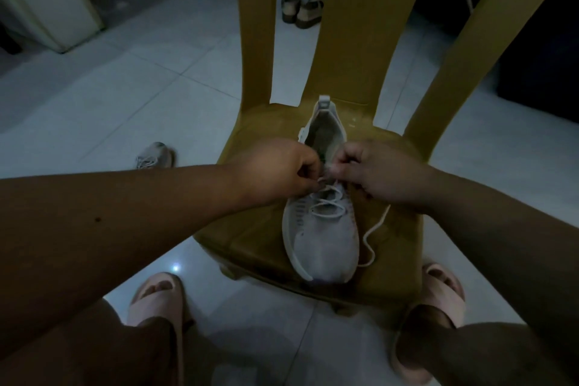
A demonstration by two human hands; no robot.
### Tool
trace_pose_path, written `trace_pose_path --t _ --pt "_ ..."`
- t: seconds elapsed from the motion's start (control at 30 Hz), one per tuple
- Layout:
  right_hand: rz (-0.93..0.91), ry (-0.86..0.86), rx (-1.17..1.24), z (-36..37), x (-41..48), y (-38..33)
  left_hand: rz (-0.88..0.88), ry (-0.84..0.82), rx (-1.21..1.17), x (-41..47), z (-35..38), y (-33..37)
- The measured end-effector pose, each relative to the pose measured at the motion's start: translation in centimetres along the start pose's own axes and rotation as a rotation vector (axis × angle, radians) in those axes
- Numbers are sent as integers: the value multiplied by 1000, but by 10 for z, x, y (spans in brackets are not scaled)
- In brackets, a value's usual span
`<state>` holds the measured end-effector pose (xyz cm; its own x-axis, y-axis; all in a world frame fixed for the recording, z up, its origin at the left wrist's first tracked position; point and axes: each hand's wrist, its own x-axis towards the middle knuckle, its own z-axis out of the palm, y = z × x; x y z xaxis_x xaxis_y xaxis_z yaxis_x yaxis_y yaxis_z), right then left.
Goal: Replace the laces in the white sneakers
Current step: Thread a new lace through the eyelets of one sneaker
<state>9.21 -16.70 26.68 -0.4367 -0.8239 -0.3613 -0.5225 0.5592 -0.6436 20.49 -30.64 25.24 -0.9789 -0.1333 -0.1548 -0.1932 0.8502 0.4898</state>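
Both bare forearms reach forward and converge toward the middle, wrists roughly level; left hand (282, 173) and right hand (383, 175) sit backs-up, close together but apart, fingers curled under, each hand's fingertips pinching the lace (327, 201) at the gap between them.

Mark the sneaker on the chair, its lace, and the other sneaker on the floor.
sneaker on the chair (322, 247), head view, on the toe box.
lace (365, 240), head view, on the loose tail right of the shoe.
sneaker on the floor (154, 156), head view, on its upper.
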Motion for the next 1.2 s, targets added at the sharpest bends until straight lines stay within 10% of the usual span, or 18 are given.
trace_pose_path --t 0.1,0.27,0.67,1.07,1.2 --pt "112 -12 246 -5 -3 2 -19 -23 24 0 1 -3" --pt "8 129 -238 -11 1 11 -30 90 -39 4 5 4" --pt "-63 162 -113 -3 -1 13 -200 9 128 24 10 13" --pt "-87 159 -285 -3 3 22 -347 -109 -762 3 1 1" --pt "-80 157 -291 -1 6 23 -271 -95 -466 3 -3 -6"
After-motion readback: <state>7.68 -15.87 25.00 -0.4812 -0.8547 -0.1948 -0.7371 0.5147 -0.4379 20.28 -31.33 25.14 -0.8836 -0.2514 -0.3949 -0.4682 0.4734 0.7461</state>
